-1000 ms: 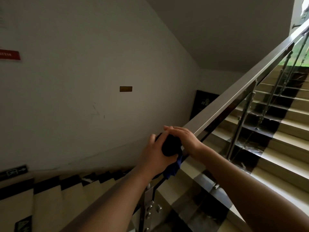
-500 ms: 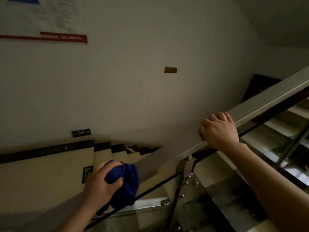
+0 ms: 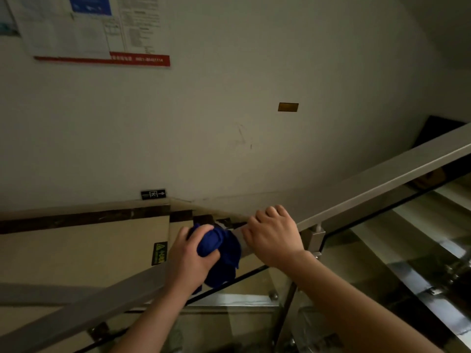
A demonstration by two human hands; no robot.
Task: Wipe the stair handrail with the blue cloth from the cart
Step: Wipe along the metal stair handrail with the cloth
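A grey metal handrail [image 3: 382, 182] runs diagonally from the lower left up to the right edge. My left hand [image 3: 190, 258] grips a bunched blue cloth [image 3: 221, 253] and holds it wrapped around the rail near the middle of the frame. Just up the rail, my right hand [image 3: 274, 235] grips the rail itself, fingers curled over its far side. Only a short strip of bare rail shows between the two hands. The cloth hides the rail beneath it.
Glass balustrade panels [image 3: 369, 263] on metal posts [image 3: 314, 240] hang under the rail. Beige steps with dark edging [image 3: 84, 220] descend at left; more steps rise at right. The wall carries a notice board [image 3: 89, 29], a brass plate [image 3: 288, 107] and an exit sign [image 3: 153, 194].
My left hand slid the cloth down the rail to the lower left, then back up until it sits beside my right hand. My right hand kept its grip on the rail.
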